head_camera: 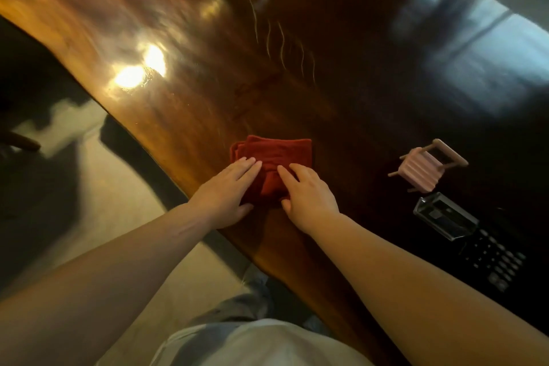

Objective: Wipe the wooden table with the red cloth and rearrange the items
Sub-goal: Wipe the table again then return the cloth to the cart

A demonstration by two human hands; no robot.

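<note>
A folded red cloth lies flat on the glossy wooden table, close to its near edge. My left hand rests palm-down on the cloth's left side, fingers together and flat. My right hand presses on the cloth's near right corner with curled fingers and the thumb at its lower edge. To the right lie a small pink ribbed rack with wooden pegs, tipped on its side, a clear rectangular box and a black calculator.
The table edge runs diagonally from upper left to lower right, with pale floor beyond it on the left. Bright light reflections glare on the wood. A window reflection covers the far right.
</note>
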